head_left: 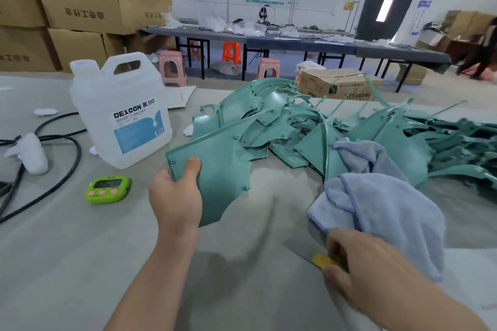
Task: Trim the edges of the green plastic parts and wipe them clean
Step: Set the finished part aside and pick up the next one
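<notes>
A flat green panel (223, 166) is lifted off the table (80, 250) at mid-frame. The left hand (176, 196) clamps its near corner, thumb on top and fingers beneath. At five o'clock from it, the right hand (368, 266) curls round the yellow handle of a knife (301, 250), blade pointing to ten o'clock. A blue cloth (390, 212) lies at three o'clock against a heap of green parts (295, 126) at one o'clock. A white jug (121, 115) stands at ten o'clock, a green timer (107, 188) at nine.
</notes>
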A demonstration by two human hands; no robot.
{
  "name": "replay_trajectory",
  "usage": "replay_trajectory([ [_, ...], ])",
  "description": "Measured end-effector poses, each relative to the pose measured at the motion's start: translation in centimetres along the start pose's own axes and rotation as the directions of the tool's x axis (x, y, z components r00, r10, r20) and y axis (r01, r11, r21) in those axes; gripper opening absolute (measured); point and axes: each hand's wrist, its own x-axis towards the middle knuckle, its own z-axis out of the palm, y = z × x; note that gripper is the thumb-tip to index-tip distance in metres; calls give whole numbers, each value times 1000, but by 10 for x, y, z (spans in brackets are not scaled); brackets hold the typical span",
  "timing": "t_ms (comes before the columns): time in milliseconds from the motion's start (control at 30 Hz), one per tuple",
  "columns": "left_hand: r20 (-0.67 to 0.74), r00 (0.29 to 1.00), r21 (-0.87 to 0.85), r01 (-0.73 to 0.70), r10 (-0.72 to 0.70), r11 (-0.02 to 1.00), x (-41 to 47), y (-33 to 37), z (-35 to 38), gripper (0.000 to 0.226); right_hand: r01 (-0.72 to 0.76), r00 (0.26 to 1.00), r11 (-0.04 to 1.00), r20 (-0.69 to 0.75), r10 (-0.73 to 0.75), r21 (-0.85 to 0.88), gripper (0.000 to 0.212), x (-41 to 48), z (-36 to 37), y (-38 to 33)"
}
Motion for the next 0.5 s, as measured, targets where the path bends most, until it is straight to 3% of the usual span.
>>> replay_trajectory([
  [133, 36, 995, 44, -99, 97, 994, -9, 1, 1, 24, -86, 995, 996, 47, 87, -31, 14, 8, 8, -9],
  [200, 65, 989, 34, -137, 135, 990, -13, 2, -1, 22, -112, 990, 993, 85, 108, 41, 21, 12, 5, -8],
  [267, 132, 971, -13, -200, 200, 980, -18, 5, -2, 20, -115, 988, 976, -78, 132, 187, 28, 15, -2, -2],
  [367, 268, 902, -33, -341, 337, 939, -29, 12, -1, 16, 52, 901, 797, -372, 222, 602, 24, 25, -12, 1],
  [500, 423, 772, 102, -561, 474, 822, -41, 12, 1, 8, 232, 856, 540, -434, 282, 809, 25, 51, -10, -23],
])
